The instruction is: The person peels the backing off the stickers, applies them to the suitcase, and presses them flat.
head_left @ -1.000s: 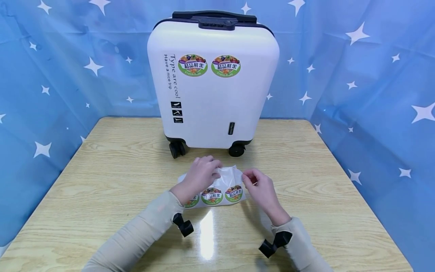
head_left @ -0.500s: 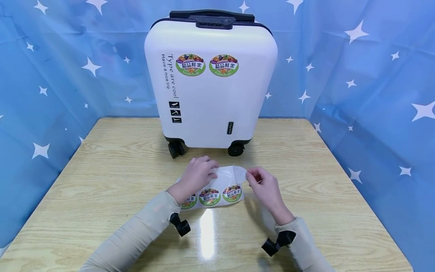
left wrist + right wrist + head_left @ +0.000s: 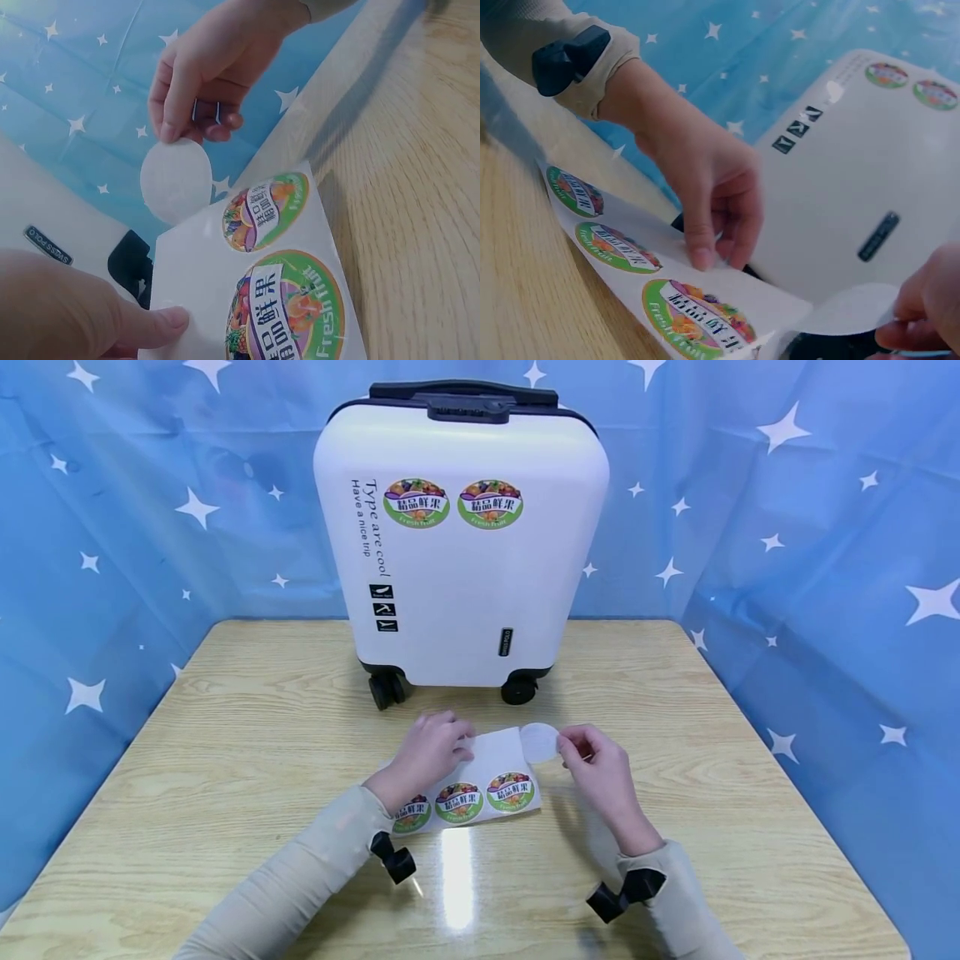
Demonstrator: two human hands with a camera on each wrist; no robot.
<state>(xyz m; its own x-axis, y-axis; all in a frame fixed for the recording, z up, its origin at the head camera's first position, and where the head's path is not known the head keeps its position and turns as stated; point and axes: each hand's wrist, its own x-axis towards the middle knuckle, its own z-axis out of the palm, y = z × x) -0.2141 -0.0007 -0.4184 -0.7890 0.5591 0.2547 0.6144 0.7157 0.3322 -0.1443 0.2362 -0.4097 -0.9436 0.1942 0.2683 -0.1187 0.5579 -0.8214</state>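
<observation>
My left hand point(image 3: 423, 756) grips a white sticker sheet point(image 3: 491, 753), its thumb point(image 3: 161, 324) lying on top of the backing. Along the sheet's near edge runs a row of oval fruit stickers point(image 3: 511, 792); the upper part is bare white. Between thumb and fingertips, my right hand point(image 3: 600, 768) pinches the edge of an oval sticker point(image 3: 539, 742), whose plain pale back shows in the head and left wrist views. That sticker's other edge meets the sheet's far right corner; whether it still adheres there I cannot tell.
A white suitcase point(image 3: 465, 585) stands upright behind the hands on the wooden table point(image 3: 247, 718). Near its top sit two matching fruit stickers point(image 3: 491, 504), side by side. Its black wheels point(image 3: 519, 689) are just beyond the sheet. A blue starry cloth point(image 3: 810, 527) surrounds the table.
My right hand has moved right, drawing the sticker off the sheet's corner so that more of its pale back shows. My left hand and the sheet have shifted slightly left.
</observation>
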